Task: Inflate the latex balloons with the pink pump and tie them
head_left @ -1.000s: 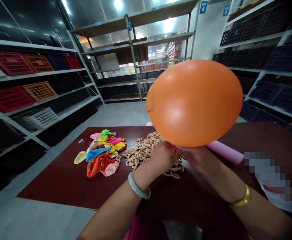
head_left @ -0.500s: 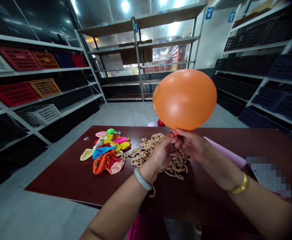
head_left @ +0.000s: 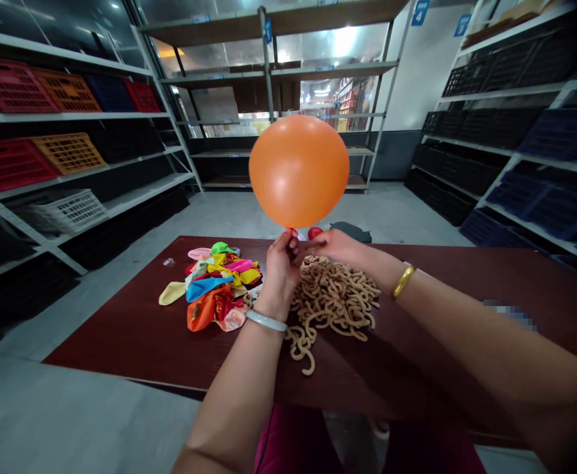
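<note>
An inflated orange balloon (head_left: 299, 170) stands upright above the far edge of the dark red table (head_left: 135, 336). My left hand (head_left: 281, 266) is closed, pinching the balloon's neck from below. My right hand (head_left: 340, 249) reaches in from the right, its fingers together at the same neck. Below both hands lies a heap of tan C-shaped clips (head_left: 335, 299). A pile of flat, uninflated balloons in many colours (head_left: 214, 289) lies to the left of my left hand.
Metal shelving with red, orange and white crates (head_left: 66, 153) runs along the left. Dark crates fill the shelves on the right (head_left: 539, 131). A small red ball (head_left: 314, 232) and a dark object (head_left: 351, 230) lie beyond the table's far edge.
The balloon has moved away from the camera and to the left, out over the far table edge. Both arms have stretched forward with it.
</note>
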The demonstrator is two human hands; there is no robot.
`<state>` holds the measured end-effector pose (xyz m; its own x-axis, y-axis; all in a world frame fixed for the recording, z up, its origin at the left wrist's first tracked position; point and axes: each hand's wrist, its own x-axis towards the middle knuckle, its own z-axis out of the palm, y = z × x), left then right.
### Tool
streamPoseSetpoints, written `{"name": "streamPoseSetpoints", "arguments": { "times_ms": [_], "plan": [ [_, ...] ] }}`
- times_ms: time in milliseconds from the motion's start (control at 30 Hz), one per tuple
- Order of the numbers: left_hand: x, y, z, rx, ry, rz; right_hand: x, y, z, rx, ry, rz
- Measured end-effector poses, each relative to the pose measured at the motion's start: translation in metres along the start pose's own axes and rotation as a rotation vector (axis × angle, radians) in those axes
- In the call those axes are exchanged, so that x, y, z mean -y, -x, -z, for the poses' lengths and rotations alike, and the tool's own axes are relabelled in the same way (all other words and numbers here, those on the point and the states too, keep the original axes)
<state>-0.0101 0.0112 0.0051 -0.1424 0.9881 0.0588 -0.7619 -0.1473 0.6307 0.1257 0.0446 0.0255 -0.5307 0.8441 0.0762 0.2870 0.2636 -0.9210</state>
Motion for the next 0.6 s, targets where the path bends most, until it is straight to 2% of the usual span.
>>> {"name": "streamPoseSetpoints", "arguments": {
  "times_ms": [100,267,433,600],
  "plan": [
    [-0.004,0.0,-0.001,-0.08,0.009,-0.068,-0.015,0.004,-0.001,0.022,0.29,-0.054],
    [-0.005,0.0,0.0,-0.076,0.049,-0.083,-0.022,0.009,0.0,-0.021,0.597,-0.101],
    [-0.006,-0.002,0.003,-0.085,0.107,-0.051,-0.018,0.007,0.012,-0.05,0.731,-0.079],
    [-0.004,-0.004,0.005,-0.028,0.101,-0.06,-0.025,0.008,0.002,-0.059,0.712,-0.039]
  ]
}}
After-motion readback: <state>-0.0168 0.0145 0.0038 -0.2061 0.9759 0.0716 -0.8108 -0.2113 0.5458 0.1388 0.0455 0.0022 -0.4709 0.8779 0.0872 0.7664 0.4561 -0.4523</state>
